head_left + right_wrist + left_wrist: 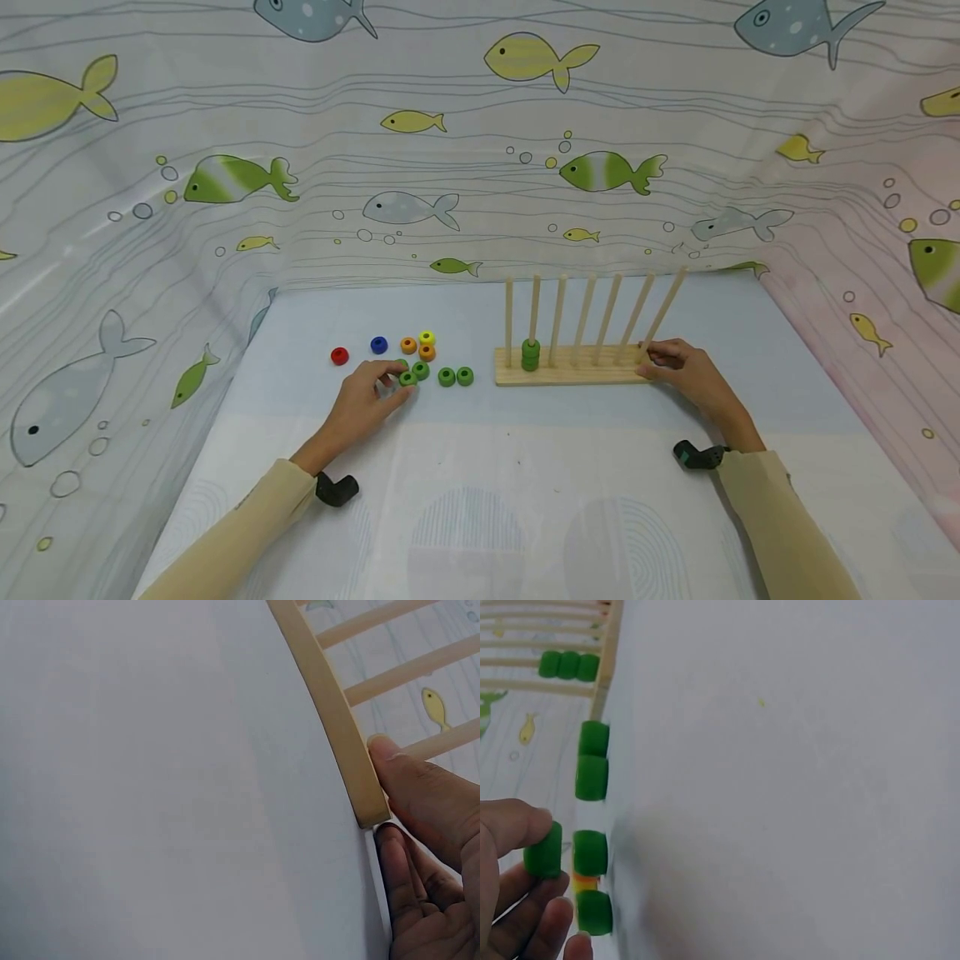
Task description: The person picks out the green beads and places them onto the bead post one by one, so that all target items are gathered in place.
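My left hand (365,400) pinches a green bead (544,851) between thumb and fingers, lifted off the table in the left wrist view. Close by lie more loose green beads (447,377), a pair of them side by side. A wooden peg stand (577,377) with a row of upright pegs is to the right. Its second peg from the left carries a short stack of green beads (530,356); the other pegs are bare. At the stand's right end my right hand (692,377) grips the base (345,742), thumb on its near side and fingers curled around the end.
Behind the left hand lie a red bead (340,357), a blue bead (378,345), two orange beads (408,345) and a yellow bead (427,337). A fish-patterned curtain (480,158) surrounds the white table (480,467) at the back and sides.
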Motion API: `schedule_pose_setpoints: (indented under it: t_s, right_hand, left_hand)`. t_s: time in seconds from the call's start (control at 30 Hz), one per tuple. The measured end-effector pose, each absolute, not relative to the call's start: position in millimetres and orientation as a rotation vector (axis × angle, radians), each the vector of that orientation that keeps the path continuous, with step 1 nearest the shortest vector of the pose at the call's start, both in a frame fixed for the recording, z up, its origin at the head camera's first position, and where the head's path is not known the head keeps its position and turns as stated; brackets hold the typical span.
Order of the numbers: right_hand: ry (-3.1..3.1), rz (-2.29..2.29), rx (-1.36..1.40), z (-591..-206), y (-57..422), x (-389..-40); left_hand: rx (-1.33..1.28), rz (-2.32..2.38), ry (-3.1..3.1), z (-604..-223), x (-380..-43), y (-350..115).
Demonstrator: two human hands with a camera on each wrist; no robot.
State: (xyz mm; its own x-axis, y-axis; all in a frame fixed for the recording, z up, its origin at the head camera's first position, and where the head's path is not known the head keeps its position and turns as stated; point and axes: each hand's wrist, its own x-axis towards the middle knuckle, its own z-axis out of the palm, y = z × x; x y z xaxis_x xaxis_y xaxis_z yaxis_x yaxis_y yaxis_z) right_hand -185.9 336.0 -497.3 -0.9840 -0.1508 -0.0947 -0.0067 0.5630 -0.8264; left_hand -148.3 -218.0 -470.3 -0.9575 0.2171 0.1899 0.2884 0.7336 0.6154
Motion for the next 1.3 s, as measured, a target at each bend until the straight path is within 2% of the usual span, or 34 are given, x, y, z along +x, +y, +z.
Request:
schedule_pose_setpoints:
  t_s: [1.3]
  right_hand:
    - [2.616,-1.423,-0.131,-496.5,335.5,-185.1]
  left_hand:
    - [-0.455,-1.066,-2.779,-452.0,-157.5,-201.8]
